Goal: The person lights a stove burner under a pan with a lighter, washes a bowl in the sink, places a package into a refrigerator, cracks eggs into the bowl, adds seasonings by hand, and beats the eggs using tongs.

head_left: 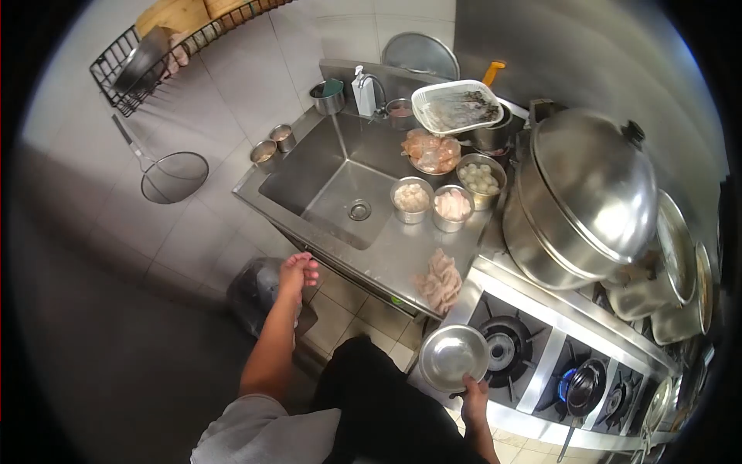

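My right hand (475,398) grips a shallow steel bowl (454,356) by its near rim, thumb over the edge. The bowl is beside the left burner (506,348) of the gas stove, and no food shows in it. A small dark piece shows under the rim near my fingers. My left hand (297,272) is in the air before the sink's front edge, fingers loosely curled and slightly apart, with nothing visible in it. A crumpled cloth (439,282) lies on the counter corner beyond the bowl.
Water runs into the steel sink (305,193). Beside it stand several food-filled metal containers (411,199) and a white basket (456,107). A large lidded steamer pot (572,201) stands at right. A black pan (586,387) sits by a blue flame. A strainer (175,178) hangs at left.
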A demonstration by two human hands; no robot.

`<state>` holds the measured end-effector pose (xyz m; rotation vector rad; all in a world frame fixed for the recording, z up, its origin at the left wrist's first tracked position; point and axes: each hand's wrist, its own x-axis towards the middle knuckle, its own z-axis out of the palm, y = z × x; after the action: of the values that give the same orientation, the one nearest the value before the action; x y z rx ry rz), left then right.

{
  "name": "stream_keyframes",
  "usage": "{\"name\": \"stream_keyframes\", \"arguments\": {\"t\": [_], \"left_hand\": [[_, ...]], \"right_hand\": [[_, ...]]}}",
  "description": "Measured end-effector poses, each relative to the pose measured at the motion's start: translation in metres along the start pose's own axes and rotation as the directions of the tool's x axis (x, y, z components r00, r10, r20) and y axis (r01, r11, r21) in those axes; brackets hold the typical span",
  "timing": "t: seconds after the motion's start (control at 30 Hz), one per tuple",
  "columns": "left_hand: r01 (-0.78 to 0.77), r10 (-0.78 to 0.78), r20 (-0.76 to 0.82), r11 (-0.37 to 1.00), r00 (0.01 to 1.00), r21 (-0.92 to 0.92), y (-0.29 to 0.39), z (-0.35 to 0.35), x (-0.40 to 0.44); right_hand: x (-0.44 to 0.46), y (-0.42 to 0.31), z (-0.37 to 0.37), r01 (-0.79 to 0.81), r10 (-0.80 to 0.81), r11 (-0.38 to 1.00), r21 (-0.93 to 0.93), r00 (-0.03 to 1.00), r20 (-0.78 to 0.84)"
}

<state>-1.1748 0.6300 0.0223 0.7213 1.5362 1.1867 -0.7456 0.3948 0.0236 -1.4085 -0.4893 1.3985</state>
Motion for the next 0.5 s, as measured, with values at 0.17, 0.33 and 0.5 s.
{"name": "stream_keyframes", "arguments": {"t": [0.17, 0.33, 0.5], "left_hand": [[-0.127, 0.125, 0.055, 0.991, 0.991, 0.041, 0.072, 0.024, 0.113], [-0.250, 0.215, 0.230, 0.959, 0.949, 0.132, 0.128, 0.088, 0.313], [-0.572, 0.558, 0.191, 0.820, 0.807, 0.022, 0.090, 0.186, 0.545]], "right_hand": [[0.073, -0.017, 0.043, -0.023, 0.022, 0.988, -0.153, 1.000, -0.008], [0.142, -0.043, 0.153, -0.031, 0.019, 0.968, -0.248, 0.999, -0.050], [0.218, -0.068, 0.258, 0.095, 0.028, 0.819, -0.566, 0.978, 0.205]]}}
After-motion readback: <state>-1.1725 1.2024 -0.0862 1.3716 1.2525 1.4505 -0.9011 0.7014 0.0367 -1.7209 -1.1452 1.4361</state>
